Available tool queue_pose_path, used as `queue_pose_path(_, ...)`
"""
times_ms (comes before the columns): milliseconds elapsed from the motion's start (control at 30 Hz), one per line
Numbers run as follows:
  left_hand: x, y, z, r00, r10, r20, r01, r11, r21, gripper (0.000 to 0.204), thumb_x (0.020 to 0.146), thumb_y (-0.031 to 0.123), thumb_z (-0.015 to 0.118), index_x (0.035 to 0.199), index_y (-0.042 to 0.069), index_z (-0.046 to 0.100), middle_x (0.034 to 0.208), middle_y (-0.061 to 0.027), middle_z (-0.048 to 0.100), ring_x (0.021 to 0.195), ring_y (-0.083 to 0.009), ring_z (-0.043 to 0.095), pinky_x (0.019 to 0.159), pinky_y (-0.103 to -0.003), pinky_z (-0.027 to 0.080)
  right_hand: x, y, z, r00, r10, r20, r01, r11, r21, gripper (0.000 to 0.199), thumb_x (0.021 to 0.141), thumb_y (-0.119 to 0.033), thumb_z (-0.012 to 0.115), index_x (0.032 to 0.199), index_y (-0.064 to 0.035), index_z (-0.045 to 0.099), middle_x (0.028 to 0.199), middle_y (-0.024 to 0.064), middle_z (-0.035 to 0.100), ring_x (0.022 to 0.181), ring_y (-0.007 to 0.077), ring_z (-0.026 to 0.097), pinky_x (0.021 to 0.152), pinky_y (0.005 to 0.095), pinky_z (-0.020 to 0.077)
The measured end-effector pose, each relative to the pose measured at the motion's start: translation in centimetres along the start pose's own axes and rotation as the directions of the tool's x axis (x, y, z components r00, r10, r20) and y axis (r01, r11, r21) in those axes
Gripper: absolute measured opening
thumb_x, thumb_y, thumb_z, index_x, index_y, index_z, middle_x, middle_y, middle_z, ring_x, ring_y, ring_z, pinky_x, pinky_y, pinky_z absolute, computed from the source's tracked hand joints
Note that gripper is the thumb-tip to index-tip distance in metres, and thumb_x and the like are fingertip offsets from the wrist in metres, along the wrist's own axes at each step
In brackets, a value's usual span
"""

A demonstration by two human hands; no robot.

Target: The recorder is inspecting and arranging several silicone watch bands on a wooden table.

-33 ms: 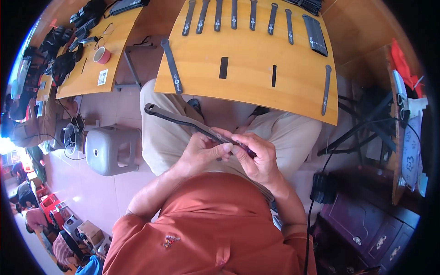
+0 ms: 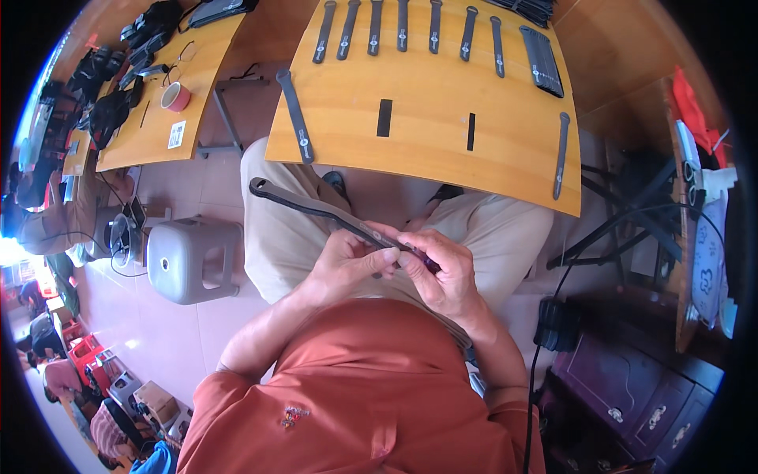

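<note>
"One dark strap (image 2: 316,208) is seen; how is it held?"

"It is pinched between thumb and fingers by the left hand (image 2: 346,261) and, just beside that, by the right hand (image 2: 444,267); its near end is mostly hidden by the right hand."

"Where is its rounded, holed end?"

"It is extended forward and leftward from the left hand."

"What is placed ahead of the hands?"

"A wooden table (image 2: 430,88), on which seven similar straps (image 2: 403,24) are laid in a row, far forward. Another strap (image 2: 296,118) is laid ahead-left of the left hand, and a further strap (image 2: 561,156) ahead-right of the right hand. Between these, two short black strips (image 2: 384,118) are spaced apart."

"And to the side?"

"A grey stool (image 2: 185,261) is stood well leftward of the left hand."
</note>
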State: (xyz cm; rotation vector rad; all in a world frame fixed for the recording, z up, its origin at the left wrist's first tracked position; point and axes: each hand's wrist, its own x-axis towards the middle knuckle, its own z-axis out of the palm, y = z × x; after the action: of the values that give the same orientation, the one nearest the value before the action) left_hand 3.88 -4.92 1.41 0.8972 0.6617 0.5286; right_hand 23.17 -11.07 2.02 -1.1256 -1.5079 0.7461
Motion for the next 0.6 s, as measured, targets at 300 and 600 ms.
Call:
queue_pose_path(300, -0.6, -0.4, -0.5, 1.0, -0.015, -0.011, 0.015, 1.0, 0.023, 0.021, 0.101, 0.016, 0.065, 0.105, -0.004, 0.072, 0.091, -0.0048, 0.071, 0.084, -0.0104, 0.064, 0.078, -0.027, 0.053, 0.2, -0.5, 0.2, 0.993, 0.099, 0.063, -0.103, 0.992, 0.067, 0.024, 0.094, 0.0, 0.067, 0.117, 0.0053, 0.066, 0.093, 0.0146, 0.069, 0.078, 0.0216, 0.069, 0.068, 0.0313, 0.0547)
queue_pose_path(600, -1.1, -0.7, -1.1, 1.0, -0.019, -0.017, 0.02, 0.998, 0.058, 0.022, 0.101, 0.018, 0.066, 0.106, -0.003, 0.072, 0.089, -0.0041, 0.07, 0.084, -0.0106, 0.063, 0.079, -0.027, 0.052, 0.4, -0.7, 0.4, 0.981, 0.126, 0.148, -0.129, 0.992, 0.012, 0.028, 0.092, -0.001, 0.069, 0.119, 0.0071, 0.065, 0.097, 0.0157, 0.07, 0.08, 0.0219, 0.067, 0.073, 0.0327, 0.0542)
